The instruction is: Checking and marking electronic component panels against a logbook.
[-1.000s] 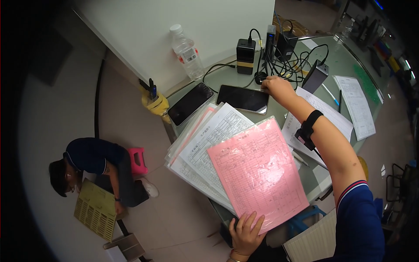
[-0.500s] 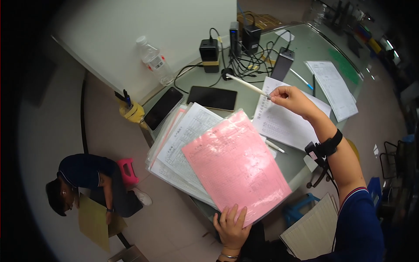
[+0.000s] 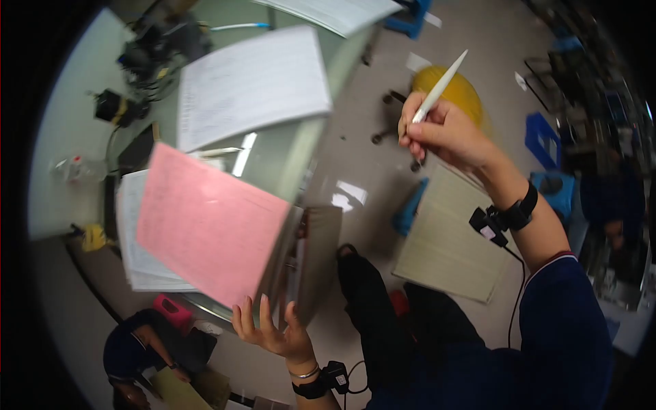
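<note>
The slim, white, tapered pen (image 3: 441,88) is pinched in the right hand (image 3: 447,133), apparently for control, clear of the pale-green glass table (image 3: 273,156). The left hand (image 3: 277,333) is spread open beside the pink rectangular paper sheet (image 3: 212,222), perhaps for steadying.

I hold my bare right hand (image 3: 447,133) out at far right, fingers (image 3: 411,108) curled inward; my bare left hand (image 3: 277,335) sits near left, fingers spread.

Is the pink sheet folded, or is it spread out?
Spread out: the pink sheet shows as one broad, four-sided panel over the white papers, and no fold is visible, though the picture is blurred.
</note>
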Available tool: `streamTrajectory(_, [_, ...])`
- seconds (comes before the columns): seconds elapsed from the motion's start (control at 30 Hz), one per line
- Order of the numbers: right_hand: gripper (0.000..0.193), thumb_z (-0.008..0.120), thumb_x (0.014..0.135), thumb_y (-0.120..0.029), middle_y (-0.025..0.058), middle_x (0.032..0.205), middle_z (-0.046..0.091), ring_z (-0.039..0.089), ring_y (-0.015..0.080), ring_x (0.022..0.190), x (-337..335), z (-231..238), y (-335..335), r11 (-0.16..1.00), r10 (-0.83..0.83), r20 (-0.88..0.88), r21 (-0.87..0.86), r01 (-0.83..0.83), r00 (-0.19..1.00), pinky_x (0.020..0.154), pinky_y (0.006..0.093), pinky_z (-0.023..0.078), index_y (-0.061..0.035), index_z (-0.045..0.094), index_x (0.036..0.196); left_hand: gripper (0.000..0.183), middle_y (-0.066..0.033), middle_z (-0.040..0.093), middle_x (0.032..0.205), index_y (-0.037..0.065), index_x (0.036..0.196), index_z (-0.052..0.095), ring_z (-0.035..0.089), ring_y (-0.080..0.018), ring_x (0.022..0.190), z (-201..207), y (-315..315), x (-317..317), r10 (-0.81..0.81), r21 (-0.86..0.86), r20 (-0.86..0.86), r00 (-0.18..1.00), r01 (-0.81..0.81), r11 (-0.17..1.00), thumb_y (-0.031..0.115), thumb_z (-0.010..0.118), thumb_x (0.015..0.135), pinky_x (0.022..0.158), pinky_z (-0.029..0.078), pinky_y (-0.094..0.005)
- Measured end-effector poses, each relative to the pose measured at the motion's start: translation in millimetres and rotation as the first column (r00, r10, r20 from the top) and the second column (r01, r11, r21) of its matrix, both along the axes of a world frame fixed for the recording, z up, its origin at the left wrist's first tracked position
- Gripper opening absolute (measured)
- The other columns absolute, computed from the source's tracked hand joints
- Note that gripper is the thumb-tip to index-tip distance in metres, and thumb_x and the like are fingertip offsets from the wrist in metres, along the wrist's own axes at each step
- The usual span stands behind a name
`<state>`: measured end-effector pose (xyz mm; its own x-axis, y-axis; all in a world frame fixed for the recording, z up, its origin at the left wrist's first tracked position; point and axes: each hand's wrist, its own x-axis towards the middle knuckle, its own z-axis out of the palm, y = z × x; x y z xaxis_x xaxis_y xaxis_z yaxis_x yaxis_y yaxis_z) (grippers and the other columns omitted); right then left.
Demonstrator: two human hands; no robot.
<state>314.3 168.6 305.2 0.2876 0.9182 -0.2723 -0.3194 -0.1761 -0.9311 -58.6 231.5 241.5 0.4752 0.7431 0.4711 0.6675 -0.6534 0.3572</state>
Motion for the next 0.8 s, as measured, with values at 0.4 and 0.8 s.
streamTrajectory(0.4, [0.028,0.059,0.089,-0.021,0.0049,0.085,0.064,0.057,0.0091,0.077,55.0,-190.7,-351.8,0.758,-0.458,0.537,-0.18,0.626,0.708,0.071,0.0215,0.048,0.0004,0.063,0.107,0.025,-0.0106,0.062,0.1,-0.003,0.11,0.057,0.059,-0.0153,0.088,-265.5,-168.4,120.8,-0.184,-0.955,0.234,0.955,0.26,0.139,0.007,0.059,0.088,0.078,0.047,-0.0272])
streamTrajectory(0.8, [0.024,0.056,0.091,-0.027,-0.0005,0.073,0.057,0.052,0.0065,0.065,24.4,-296.3,-459.7,0.752,-0.566,0.644,0.146,0.643,0.515,0.061,0.02,0.044,-0.0053,0.066,0.097,0.007,0.0044,0.055,0.071,0.001,0.085,0.058,0.046,-0.0015,0.063,-331.0,-210.1,132.7,-0.232,-0.929,0.35,0.908,0.368,0.038,0.006,0.062,0.088,0.057,0.039,-0.0177])
